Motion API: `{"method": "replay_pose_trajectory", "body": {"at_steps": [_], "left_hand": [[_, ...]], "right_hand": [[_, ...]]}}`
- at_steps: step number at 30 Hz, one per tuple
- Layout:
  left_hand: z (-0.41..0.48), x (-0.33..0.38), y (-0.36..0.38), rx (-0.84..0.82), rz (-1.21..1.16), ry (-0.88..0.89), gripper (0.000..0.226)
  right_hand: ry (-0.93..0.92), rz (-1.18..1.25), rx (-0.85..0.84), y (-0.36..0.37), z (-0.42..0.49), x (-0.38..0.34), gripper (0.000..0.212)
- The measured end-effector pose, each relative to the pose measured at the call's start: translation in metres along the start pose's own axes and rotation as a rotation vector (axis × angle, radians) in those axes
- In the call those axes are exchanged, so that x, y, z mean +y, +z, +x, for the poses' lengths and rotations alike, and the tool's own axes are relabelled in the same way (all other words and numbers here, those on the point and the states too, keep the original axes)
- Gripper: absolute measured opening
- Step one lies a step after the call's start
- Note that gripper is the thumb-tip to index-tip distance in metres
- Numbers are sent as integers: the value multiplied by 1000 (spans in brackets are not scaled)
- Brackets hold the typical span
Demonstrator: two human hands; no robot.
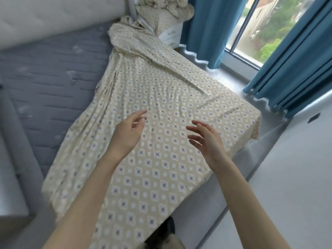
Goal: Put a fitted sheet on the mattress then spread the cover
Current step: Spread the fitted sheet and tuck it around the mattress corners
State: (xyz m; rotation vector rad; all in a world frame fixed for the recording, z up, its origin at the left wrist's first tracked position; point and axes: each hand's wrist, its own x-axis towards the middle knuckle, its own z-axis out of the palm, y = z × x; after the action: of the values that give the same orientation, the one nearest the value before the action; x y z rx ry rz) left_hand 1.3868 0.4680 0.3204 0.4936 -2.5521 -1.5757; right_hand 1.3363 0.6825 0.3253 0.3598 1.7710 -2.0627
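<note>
Fitted sheet (161,94) beneath both hands (128,135) (209,141)

Bare left forearm (89,191), bare right forearm (240,193), slim wrists (220,159), long fingers (197,138).

One patterned fitted sheet (161,141), one grey mattress (53,78), one padded headboard (53,17). Two blue curtains: far curtain (203,29), near curtain (296,65). One window (265,29). One white drawer unit (171,35), one bedding heap (165,9). Two grips: left grip (129,133), right grip (206,139).
</note>
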Motion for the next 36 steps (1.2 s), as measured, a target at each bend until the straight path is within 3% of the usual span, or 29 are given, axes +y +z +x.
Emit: {"method": "replay_pose_trajectory", "body": {"at_steps": [4,9,16,23,36], "left_hand": [[-29,-30,-59,77,-74,-72,29],[-79,-80,-135,169,34,-69,31],[-155,-163,-264,159,43,-55,30],[-220,-212,-372,190,18,-78,28],[-197,-252,-450,216,-13,-127,29]], "right_hand": [[-4,-57,-121,61,-26,10,22],[-29,-128,-227,144,-67,43,22],[-4,-63,-227,273,-156,132,20],[31,-43,-262,372,-231,173,20],[24,-39,-274,475,-227,192,21]]}}
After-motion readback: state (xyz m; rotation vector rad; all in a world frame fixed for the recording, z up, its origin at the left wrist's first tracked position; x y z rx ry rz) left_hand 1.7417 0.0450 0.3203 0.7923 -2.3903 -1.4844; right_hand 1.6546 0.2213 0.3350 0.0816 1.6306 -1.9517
